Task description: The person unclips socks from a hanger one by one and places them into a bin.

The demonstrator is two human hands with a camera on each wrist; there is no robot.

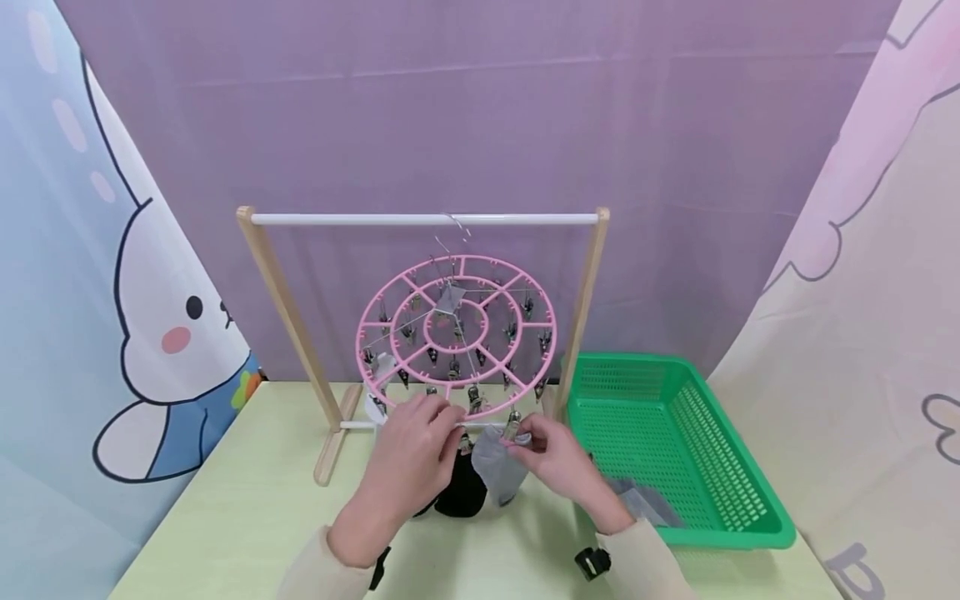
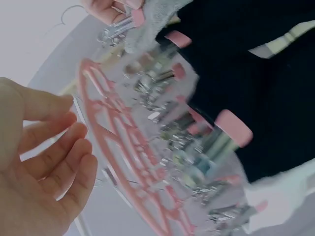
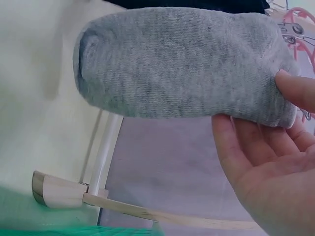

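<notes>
A grey sock [image 3: 177, 64] hangs by its cuff, pinched between thumb and fingers of my right hand [image 1: 558, 458]. A clip [image 1: 513, 425] with pink tips sits at that cuff in the head view. My left hand [image 2: 44, 157] holds nothing; its fingers are loosely bent beside the rim of the pink round drying rack [image 2: 106, 135]. Black socks [image 1: 462, 487] hang from clips just left of the grey one, and something white [image 2: 275, 201] hangs beyond them in the left wrist view. The left hand covers part of the rack's near rim in the head view.
The rack hangs by a hook from the white bar [image 1: 420, 219] of a wooden stand [image 1: 288, 308]. At the right is a green basket [image 1: 750, 467] with grey cloth [image 1: 647, 504] in its near left corner. Purple cloth [image 1: 480, 125] hangs behind the pale table [image 1: 240, 500].
</notes>
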